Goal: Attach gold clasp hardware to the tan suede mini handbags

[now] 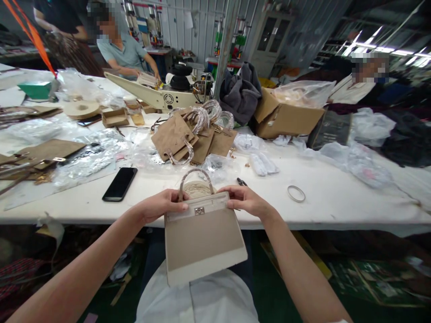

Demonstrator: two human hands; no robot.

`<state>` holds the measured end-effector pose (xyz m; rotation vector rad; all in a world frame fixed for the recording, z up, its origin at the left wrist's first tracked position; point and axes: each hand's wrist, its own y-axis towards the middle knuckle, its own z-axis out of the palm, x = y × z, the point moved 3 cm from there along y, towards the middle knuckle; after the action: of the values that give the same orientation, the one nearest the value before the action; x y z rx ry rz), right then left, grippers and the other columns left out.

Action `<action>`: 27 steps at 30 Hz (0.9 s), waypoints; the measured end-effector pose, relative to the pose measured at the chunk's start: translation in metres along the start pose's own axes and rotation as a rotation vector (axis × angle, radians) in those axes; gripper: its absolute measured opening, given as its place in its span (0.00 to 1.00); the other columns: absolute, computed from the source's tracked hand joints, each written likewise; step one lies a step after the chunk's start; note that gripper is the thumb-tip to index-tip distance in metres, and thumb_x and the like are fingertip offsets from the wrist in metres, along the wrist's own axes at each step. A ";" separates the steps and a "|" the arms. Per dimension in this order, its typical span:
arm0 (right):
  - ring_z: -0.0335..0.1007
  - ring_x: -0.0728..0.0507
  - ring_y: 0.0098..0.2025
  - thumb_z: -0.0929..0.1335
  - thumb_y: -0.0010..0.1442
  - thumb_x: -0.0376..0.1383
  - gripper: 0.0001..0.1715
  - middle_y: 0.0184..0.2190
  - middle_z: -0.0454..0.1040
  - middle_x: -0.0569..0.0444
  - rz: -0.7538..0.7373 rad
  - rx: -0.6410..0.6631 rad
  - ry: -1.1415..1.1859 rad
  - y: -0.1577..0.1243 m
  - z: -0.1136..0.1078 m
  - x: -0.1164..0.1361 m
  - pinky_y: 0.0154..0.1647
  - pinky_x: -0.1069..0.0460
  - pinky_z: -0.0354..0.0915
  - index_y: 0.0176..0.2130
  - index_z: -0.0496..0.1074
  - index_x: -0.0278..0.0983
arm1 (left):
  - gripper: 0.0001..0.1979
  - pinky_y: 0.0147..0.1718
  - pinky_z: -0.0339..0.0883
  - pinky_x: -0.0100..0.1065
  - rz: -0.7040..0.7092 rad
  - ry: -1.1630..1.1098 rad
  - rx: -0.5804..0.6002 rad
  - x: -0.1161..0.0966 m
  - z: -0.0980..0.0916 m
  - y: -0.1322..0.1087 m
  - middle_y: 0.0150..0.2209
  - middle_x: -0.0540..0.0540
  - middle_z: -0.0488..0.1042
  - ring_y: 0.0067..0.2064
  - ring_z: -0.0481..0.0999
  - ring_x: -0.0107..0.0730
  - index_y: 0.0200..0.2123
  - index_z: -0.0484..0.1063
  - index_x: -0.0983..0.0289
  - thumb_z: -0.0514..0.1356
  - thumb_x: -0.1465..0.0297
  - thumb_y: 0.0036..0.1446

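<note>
A beige handbag panel (205,237) with a metal clasp and a wrapped loop handle hangs over the table's front edge, above my lap. My left hand (168,202) pinches its upper left corner by the handle's base. At the upper right corner, my right hand (244,200) grips the top edge with the thumb in front. Behind the handle lies a round coil of pale cord or tape (197,189). A black phone (120,184) rests on the table to the left, and a metal ring (296,194) lies to the right.
Brown bag pieces (175,137) with wrapped handles are piled mid-table amid plastic film. Behind them are a cream machine (161,95), dark cloth (240,92) and a cardboard box (286,116). More bag parts (47,150) lie left. A person (126,56) sits across the table.
</note>
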<state>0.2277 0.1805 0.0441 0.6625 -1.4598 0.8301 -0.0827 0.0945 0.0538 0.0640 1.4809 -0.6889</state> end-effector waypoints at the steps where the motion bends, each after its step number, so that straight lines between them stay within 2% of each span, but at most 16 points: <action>1: 0.77 0.42 0.49 0.80 0.65 0.45 0.33 0.52 0.81 0.45 0.016 -0.011 0.009 -0.002 0.002 -0.003 0.46 0.52 0.72 0.63 0.77 0.35 | 0.26 0.43 0.71 0.34 0.001 0.027 -0.033 0.001 -0.001 -0.001 0.45 0.58 0.83 0.43 0.80 0.40 0.49 0.82 0.65 0.78 0.53 0.56; 3: 0.76 0.45 0.42 0.80 0.65 0.46 0.34 0.50 0.81 0.46 0.061 -0.034 0.018 -0.006 0.007 -0.009 0.38 0.55 0.70 0.63 0.77 0.35 | 0.25 0.46 0.70 0.34 0.003 0.101 -0.075 0.006 -0.001 -0.004 0.47 0.57 0.83 0.47 0.80 0.43 0.48 0.81 0.64 0.75 0.52 0.59; 6: 0.65 0.52 0.28 0.79 0.65 0.48 0.33 0.45 0.81 0.50 0.136 -0.074 0.031 -0.012 0.016 -0.017 0.23 0.57 0.58 0.63 0.76 0.38 | 0.23 0.45 0.69 0.35 0.001 0.193 -0.071 0.020 0.002 -0.011 0.48 0.56 0.83 0.49 0.79 0.46 0.47 0.81 0.63 0.71 0.49 0.62; 8: 0.59 0.54 0.24 0.78 0.65 0.48 0.32 0.43 0.81 0.52 0.179 -0.087 0.044 -0.013 0.021 -0.020 0.19 0.57 0.51 0.63 0.76 0.39 | 0.22 0.40 0.68 0.35 -0.009 0.264 -0.095 0.028 0.003 -0.017 0.45 0.55 0.83 0.45 0.79 0.47 0.45 0.81 0.62 0.68 0.49 0.63; 11: 0.56 0.54 0.22 0.79 0.63 0.49 0.34 0.41 0.80 0.52 0.219 -0.109 0.041 -0.007 0.023 -0.017 0.16 0.57 0.47 0.63 0.77 0.39 | 0.23 0.31 0.63 0.35 -0.042 0.414 -0.227 0.026 -0.002 -0.020 0.35 0.53 0.79 0.36 0.76 0.44 0.38 0.80 0.63 0.66 0.47 0.63; 14: 0.60 0.53 0.23 0.80 0.61 0.49 0.36 0.39 0.80 0.51 0.200 -0.157 0.004 0.009 0.015 -0.011 0.17 0.58 0.53 0.62 0.77 0.37 | 0.20 0.32 0.62 0.37 -0.036 0.571 -0.385 0.005 -0.012 -0.012 0.32 0.54 0.78 0.35 0.77 0.45 0.36 0.80 0.63 0.64 0.50 0.61; 16: 0.67 0.50 0.27 0.80 0.60 0.48 0.35 0.40 0.81 0.49 0.177 -0.188 -0.003 0.022 0.008 -0.011 0.21 0.57 0.63 0.61 0.78 0.37 | 0.17 0.36 0.65 0.39 -0.033 0.680 -0.494 -0.009 -0.019 -0.003 0.35 0.57 0.80 0.39 0.79 0.49 0.38 0.81 0.64 0.65 0.55 0.60; 18: 0.73 0.47 0.32 0.80 0.58 0.47 0.36 0.41 0.81 0.49 0.181 -0.206 -0.005 0.033 0.002 -0.015 0.26 0.56 0.69 0.60 0.78 0.37 | 0.16 0.43 0.69 0.42 -0.043 0.797 -0.585 -0.014 -0.024 0.007 0.41 0.62 0.81 0.44 0.80 0.54 0.41 0.82 0.65 0.65 0.58 0.60; 20: 0.75 0.45 0.34 0.80 0.57 0.46 0.36 0.40 0.81 0.50 0.203 -0.222 -0.033 0.040 -0.001 -0.023 0.27 0.55 0.72 0.60 0.78 0.36 | 0.17 0.50 0.70 0.44 -0.061 0.898 -0.619 -0.006 -0.024 0.016 0.48 0.67 0.79 0.51 0.79 0.58 0.45 0.82 0.67 0.65 0.60 0.61; 22: 0.76 0.44 0.35 0.79 0.57 0.45 0.35 0.40 0.81 0.50 0.214 -0.241 -0.077 0.042 -0.002 -0.029 0.27 0.54 0.72 0.60 0.78 0.35 | 0.19 0.56 0.70 0.45 -0.079 0.945 -0.636 0.010 -0.021 0.021 0.52 0.69 0.76 0.55 0.78 0.59 0.50 0.80 0.67 0.65 0.60 0.62; 27: 0.74 0.44 0.36 0.75 0.62 0.41 0.29 0.37 0.81 0.51 0.144 -0.283 -0.316 0.040 0.000 -0.025 0.30 0.53 0.70 0.61 0.80 0.36 | 0.16 0.62 0.66 0.47 -0.013 0.894 -0.729 0.044 -0.015 0.022 0.52 0.66 0.73 0.58 0.74 0.56 0.50 0.75 0.64 0.61 0.59 0.67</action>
<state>0.1971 0.2015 0.0149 0.4920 -1.8882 0.6279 -0.0884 0.1018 0.0040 -0.2280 2.5166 -0.0592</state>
